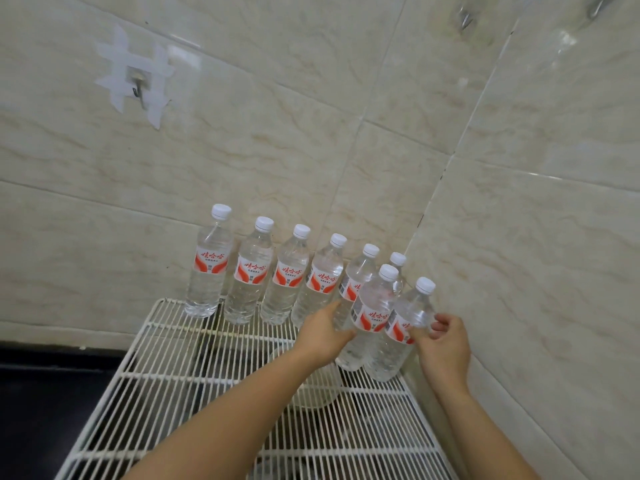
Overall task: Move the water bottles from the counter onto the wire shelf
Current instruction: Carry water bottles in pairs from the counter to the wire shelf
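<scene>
Several clear water bottles with white caps and red-white labels stand in a row along the back of the white wire shelf (194, 362); the leftmost bottle (207, 265) is at the back left corner. Two more bottles stand in front at the right. My left hand (322, 332) grips the front left bottle (372, 313) from its left side. My right hand (443, 344) holds the front right bottle (401, 327) at its label, close to the right wall. Both bottles stand upright on the shelf wires.
Tiled walls meet in a corner behind the right end of the row. A taped metal hook (138, 86) hangs on the left wall. A dark counter (45, 393) lies below left of the shelf. A pale round container (320, 389) shows beneath the wires.
</scene>
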`<state>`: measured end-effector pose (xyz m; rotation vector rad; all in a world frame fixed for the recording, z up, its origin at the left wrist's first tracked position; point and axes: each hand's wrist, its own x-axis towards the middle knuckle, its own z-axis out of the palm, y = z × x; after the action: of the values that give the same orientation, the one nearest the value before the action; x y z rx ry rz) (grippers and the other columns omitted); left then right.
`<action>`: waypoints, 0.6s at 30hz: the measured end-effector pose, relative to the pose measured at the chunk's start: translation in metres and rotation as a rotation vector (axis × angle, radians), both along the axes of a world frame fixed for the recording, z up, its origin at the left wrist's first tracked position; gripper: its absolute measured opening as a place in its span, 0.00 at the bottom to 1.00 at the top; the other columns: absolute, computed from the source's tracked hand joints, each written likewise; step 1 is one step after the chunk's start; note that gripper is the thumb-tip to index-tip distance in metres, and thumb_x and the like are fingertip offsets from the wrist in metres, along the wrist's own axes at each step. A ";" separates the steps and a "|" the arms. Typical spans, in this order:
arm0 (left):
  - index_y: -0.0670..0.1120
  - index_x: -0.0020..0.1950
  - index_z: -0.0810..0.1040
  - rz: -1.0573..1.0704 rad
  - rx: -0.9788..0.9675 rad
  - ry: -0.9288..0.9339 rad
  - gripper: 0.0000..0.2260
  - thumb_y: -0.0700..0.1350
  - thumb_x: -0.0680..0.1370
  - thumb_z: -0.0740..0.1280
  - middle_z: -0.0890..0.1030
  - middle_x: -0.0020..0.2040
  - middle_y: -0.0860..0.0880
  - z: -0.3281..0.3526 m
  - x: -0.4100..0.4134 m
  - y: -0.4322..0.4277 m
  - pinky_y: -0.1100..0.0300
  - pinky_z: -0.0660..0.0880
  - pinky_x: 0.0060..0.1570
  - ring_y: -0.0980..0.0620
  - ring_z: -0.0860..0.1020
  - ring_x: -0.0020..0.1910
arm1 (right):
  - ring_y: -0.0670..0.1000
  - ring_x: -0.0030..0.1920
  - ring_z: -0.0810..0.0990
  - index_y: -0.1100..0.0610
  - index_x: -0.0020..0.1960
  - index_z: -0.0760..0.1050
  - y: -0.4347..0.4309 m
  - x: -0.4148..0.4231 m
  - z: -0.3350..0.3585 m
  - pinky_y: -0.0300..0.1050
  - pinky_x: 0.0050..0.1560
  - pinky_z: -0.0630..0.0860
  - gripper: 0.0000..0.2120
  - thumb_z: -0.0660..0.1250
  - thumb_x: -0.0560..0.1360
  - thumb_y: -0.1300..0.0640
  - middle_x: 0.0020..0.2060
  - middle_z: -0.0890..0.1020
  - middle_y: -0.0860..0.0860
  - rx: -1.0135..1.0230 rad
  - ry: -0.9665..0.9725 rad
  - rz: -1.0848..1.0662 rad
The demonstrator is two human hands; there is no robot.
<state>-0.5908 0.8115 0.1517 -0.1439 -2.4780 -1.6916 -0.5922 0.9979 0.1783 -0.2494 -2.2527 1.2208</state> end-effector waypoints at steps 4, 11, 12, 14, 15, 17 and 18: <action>0.48 0.74 0.65 0.071 -0.101 0.045 0.25 0.47 0.78 0.66 0.71 0.71 0.49 0.003 0.038 -0.032 0.58 0.68 0.63 0.49 0.71 0.68 | 0.45 0.42 0.76 0.52 0.55 0.71 -0.038 0.036 -0.005 0.42 0.42 0.73 0.15 0.72 0.72 0.56 0.46 0.77 0.47 0.055 0.038 0.075; 0.51 0.71 0.68 0.216 -0.407 0.131 0.21 0.50 0.79 0.63 0.72 0.70 0.51 -0.004 0.135 -0.158 0.56 0.67 0.66 0.52 0.71 0.68 | 0.48 0.49 0.75 0.54 0.57 0.71 -0.175 0.102 -0.026 0.45 0.50 0.73 0.14 0.70 0.75 0.54 0.49 0.75 0.48 0.187 -0.091 0.371; 0.50 0.71 0.68 0.245 -0.428 0.120 0.20 0.49 0.79 0.63 0.72 0.70 0.50 -0.004 0.153 -0.184 0.55 0.67 0.66 0.52 0.71 0.68 | 0.49 0.49 0.75 0.54 0.58 0.71 -0.200 0.115 -0.031 0.44 0.50 0.72 0.14 0.69 0.75 0.53 0.49 0.75 0.48 0.200 -0.112 0.419; 0.49 0.71 0.69 0.298 -0.456 0.086 0.20 0.49 0.79 0.63 0.73 0.69 0.48 -0.007 0.194 -0.239 0.54 0.68 0.66 0.49 0.71 0.67 | 0.49 0.50 0.74 0.56 0.59 0.72 -0.253 0.146 -0.038 0.43 0.51 0.69 0.16 0.69 0.75 0.51 0.50 0.73 0.48 0.241 -0.137 0.503; 0.48 0.71 0.69 0.325 -0.466 0.064 0.20 0.49 0.79 0.62 0.73 0.69 0.47 -0.009 0.217 -0.267 0.54 0.68 0.65 0.49 0.71 0.67 | 0.49 0.51 0.74 0.56 0.60 0.72 -0.281 0.163 -0.043 0.42 0.51 0.69 0.16 0.69 0.75 0.51 0.51 0.73 0.48 0.255 -0.148 0.543; 0.49 0.71 0.69 0.395 -0.497 0.023 0.20 0.49 0.79 0.62 0.74 0.68 0.48 -0.017 0.266 -0.324 0.55 0.69 0.64 0.49 0.72 0.67 | 0.50 0.53 0.75 0.57 0.60 0.72 -0.338 0.200 -0.055 0.42 0.53 0.70 0.17 0.69 0.75 0.51 0.52 0.73 0.48 0.250 -0.191 0.623; 0.49 0.70 0.70 0.432 -0.519 0.000 0.19 0.50 0.79 0.62 0.74 0.67 0.48 -0.023 0.291 -0.352 0.55 0.70 0.63 0.49 0.72 0.66 | 0.51 0.53 0.75 0.57 0.60 0.72 -0.367 0.220 -0.062 0.43 0.53 0.71 0.17 0.69 0.75 0.51 0.52 0.73 0.49 0.250 -0.215 0.658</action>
<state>-0.2996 0.4599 0.1289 0.3166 -2.6389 -0.8687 -0.3727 0.6313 0.1166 0.5208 -2.7580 1.2343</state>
